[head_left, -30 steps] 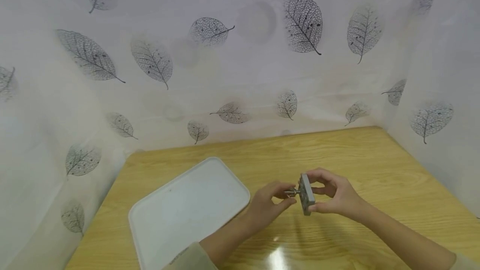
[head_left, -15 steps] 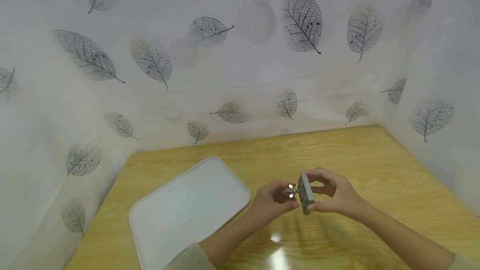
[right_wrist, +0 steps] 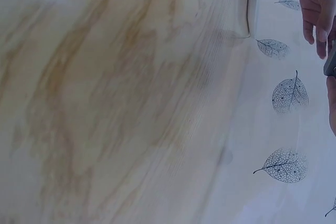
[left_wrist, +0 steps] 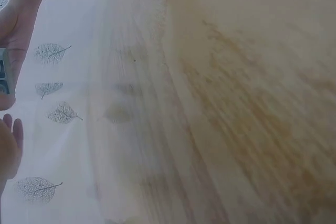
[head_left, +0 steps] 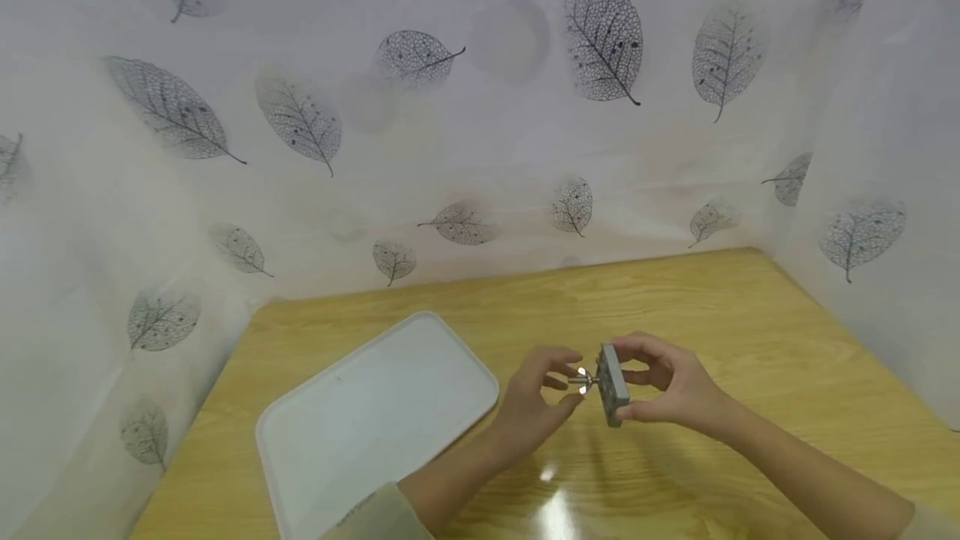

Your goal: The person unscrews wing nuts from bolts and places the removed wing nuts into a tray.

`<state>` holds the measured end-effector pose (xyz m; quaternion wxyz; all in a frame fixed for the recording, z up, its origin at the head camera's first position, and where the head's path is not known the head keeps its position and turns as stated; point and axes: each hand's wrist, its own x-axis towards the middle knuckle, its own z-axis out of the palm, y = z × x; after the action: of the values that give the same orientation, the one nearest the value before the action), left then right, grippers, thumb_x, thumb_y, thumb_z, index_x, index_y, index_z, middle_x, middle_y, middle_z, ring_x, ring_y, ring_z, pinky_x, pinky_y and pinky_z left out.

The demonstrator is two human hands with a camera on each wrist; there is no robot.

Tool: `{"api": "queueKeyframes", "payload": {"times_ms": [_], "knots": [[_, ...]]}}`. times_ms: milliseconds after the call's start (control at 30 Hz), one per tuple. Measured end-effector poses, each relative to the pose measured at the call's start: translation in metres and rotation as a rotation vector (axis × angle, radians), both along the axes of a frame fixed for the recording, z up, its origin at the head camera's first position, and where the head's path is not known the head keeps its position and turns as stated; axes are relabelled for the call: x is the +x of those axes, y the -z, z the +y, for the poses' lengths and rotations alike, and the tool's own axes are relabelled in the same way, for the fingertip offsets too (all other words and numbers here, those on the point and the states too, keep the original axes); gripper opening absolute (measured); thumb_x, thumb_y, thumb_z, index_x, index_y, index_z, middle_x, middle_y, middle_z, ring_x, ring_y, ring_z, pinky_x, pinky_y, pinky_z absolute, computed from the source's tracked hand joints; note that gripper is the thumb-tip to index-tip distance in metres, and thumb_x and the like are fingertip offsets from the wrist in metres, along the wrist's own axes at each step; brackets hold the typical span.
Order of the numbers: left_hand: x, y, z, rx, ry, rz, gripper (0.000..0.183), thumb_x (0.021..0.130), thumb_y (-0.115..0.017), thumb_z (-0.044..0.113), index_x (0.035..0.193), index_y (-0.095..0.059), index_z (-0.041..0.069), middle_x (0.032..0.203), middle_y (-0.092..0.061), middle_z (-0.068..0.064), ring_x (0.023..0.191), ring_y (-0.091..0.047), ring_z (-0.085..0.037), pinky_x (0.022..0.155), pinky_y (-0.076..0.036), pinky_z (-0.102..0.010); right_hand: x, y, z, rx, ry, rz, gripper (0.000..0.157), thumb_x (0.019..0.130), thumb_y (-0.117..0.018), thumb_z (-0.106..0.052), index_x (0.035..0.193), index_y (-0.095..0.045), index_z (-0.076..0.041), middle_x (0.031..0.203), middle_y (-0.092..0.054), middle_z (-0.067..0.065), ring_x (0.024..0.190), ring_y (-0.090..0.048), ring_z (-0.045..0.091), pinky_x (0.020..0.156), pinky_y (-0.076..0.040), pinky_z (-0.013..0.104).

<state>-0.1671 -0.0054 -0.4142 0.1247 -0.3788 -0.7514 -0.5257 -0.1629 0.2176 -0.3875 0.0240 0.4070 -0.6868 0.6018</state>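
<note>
In the head view my right hand grips a grey rectangular metal block by its upper and lower edges, holding it upright over the table. A threaded bolt sticks out from the block's left face, with a shiny wing nut on it. Around the wing nut, my left hand has thumb and fingers spread apart, the thumb tip close to the lower wing. The left wrist view catches the block at its edge, with recesses on its face. Only a corner of the block shows in the right wrist view.
A white rectangular tray lies at an angle left of my hands. The wood-grain table reaches back to a pale curtain with leaf prints, which encloses the back and both sides.
My left thumb and fingers turned at the wing nut, then spread away from it, leaving its wings visible. The right hand and the block stay nearly still.
</note>
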Motion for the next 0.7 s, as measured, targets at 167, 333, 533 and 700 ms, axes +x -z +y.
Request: {"api": "queueKeyframes", "payload": {"times_ms": [167,333,533,700], "knots": [[-0.0037,0.0077,0.0015,0.026,-0.012,0.197,0.045,0.073,-0.065,-0.020,0.110,-0.056,0.004,0.113,-0.054,-0.010,0.102,-0.056,-0.023,0.081,-0.053,-0.020,0.0015,-0.0012,0.0009,0.007,-0.004,-0.004,0.063,0.067,-0.073,0.020,0.122,-0.043,0.014,0.123,-0.054,0.004,0.113,-0.056,0.010,0.091,-0.053,0.030],[-0.0047,0.0059,0.0034,0.010,-0.006,0.311,0.042,0.073,-0.071,-0.014,0.109,-0.059,0.003,0.115,-0.053,-0.010,0.104,-0.055,-0.022,0.079,-0.052,-0.015,0.0020,-0.0019,0.0027,0.010,-0.003,0.003,0.062,0.066,-0.072,0.021,0.121,-0.043,0.016,0.123,-0.054,0.006,0.112,-0.056,0.010,0.091,-0.053,0.030],[-0.0066,0.0063,0.0037,0.012,0.025,0.374,0.039,0.071,-0.074,-0.013,0.106,-0.061,-0.001,0.109,-0.057,-0.012,0.094,-0.058,-0.020,0.066,-0.048,-0.008,0.0038,-0.0012,0.0022,0.029,0.023,-0.029,0.062,0.066,-0.073,0.019,0.121,-0.044,0.015,0.124,-0.054,0.004,0.112,-0.056,0.010,0.090,-0.054,0.032],[-0.0068,0.0080,0.0050,0.022,0.039,0.385,0.037,0.067,-0.076,-0.014,0.101,-0.062,-0.006,0.103,-0.058,-0.015,0.087,-0.060,-0.020,0.063,-0.049,-0.009,0.0055,-0.0005,0.0012,0.032,0.022,-0.035,0.062,0.067,-0.073,0.019,0.121,-0.044,0.014,0.124,-0.054,0.005,0.112,-0.056,0.010,0.091,-0.054,0.032]]}}
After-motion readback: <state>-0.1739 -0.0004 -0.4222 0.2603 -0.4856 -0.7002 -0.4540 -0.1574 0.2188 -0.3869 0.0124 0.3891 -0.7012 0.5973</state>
